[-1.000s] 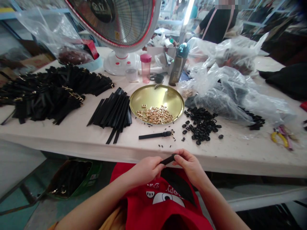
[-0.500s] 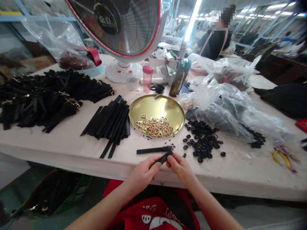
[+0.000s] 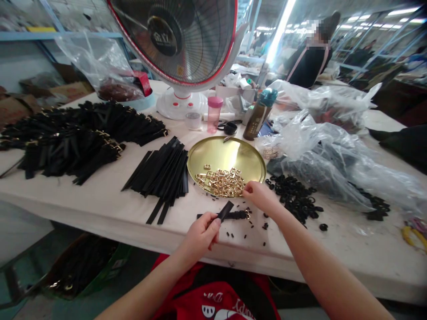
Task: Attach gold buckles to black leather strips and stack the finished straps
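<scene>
My left hand (image 3: pixel 204 229) is closed around a black strap (image 3: pixel 226 210), whose free end points up toward the tray. Just behind it on the table lies another black strap with a gold buckle (image 3: pixel 247 214) at its right end. My right hand (image 3: pixel 259 194) is over the near right rim of a round gold tray (image 3: pixel 230 146), fingers curled together at the edge of a heap of small gold buckles (image 3: pixel 222 182). What its fingertips pinch, if anything, is hidden. Loose black strips (image 3: pixel 163 173) lie fanned out left of the tray.
Black rings (image 3: pixel 293 193) are heaped right of the tray, before clear plastic bags (image 3: pixel 333 151). Buckled straps (image 3: pixel 73 155) are piled at left. A fan-shaped heater (image 3: pixel 176 40), a pink cup (image 3: pixel 214 114) and a bottle (image 3: pixel 258 116) stand behind. Yellow-handled pliers (image 3: pixel 413 235) lie far right.
My right hand has left the strap and moved up and right to the buckle tray. My left hand still holds the strap, its end now uncovered. The view has shifted slightly.
</scene>
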{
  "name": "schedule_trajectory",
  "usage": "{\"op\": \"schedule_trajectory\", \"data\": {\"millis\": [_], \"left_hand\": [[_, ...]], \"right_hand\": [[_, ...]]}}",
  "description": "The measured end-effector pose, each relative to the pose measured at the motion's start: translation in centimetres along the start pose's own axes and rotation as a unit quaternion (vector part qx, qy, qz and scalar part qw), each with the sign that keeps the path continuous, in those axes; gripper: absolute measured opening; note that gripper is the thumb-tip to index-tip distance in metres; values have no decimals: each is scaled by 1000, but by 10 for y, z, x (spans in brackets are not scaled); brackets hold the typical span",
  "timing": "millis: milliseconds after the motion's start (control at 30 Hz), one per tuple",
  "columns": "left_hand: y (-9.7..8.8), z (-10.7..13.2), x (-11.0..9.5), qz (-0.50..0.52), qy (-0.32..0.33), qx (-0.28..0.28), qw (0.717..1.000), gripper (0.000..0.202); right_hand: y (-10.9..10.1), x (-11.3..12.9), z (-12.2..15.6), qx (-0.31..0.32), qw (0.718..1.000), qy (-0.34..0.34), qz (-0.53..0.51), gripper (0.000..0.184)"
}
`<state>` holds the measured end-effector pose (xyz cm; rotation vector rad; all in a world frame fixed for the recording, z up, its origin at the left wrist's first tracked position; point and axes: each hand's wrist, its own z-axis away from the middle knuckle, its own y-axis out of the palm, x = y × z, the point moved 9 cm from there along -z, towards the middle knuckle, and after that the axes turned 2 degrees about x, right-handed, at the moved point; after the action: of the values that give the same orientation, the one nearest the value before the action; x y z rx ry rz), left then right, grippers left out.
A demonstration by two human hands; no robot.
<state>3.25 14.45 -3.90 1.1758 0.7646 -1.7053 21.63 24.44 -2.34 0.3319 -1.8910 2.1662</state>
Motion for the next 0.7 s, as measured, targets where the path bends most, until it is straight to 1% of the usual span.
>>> {"op": "schedule_trajectory", "data": {"millis": [67,133,233,300,367,467,533,600,633,700], "left_hand": [[-2,3,-13,-7,31,-16,999,25],[-3,6,-28,-20,60,-27,998,24],[1,11,-47,-62,87,-32,994,26],[10,15,-54,-91,91,-20,991,25],[19,19,-57,-100,87,-5,991,24],[30,24,-54,-90,70,2,993,25],[35,27,-49,-83,56,13,995,27],[41,29,-43,-70,46,35,996,28],[43,30,-40,-62,44,45,996,28],[46,31,-35,-52,41,56,996,26]], "right_hand": [[-9,8,13,-25,998,-30,-42,8],[-19,24,33,-32,991,-85,-98,8],[-29,54,71,-8,970,-176,-166,12],[-35,67,95,2,955,-207,-211,14],[-33,72,110,21,943,-204,-263,15],[-21,68,122,60,919,-169,-351,15],[-11,62,124,82,892,-134,-424,20],[-3,56,126,96,865,-94,-483,29],[0,54,127,103,857,-77,-499,33],[5,51,131,114,854,-61,-504,36]]}}
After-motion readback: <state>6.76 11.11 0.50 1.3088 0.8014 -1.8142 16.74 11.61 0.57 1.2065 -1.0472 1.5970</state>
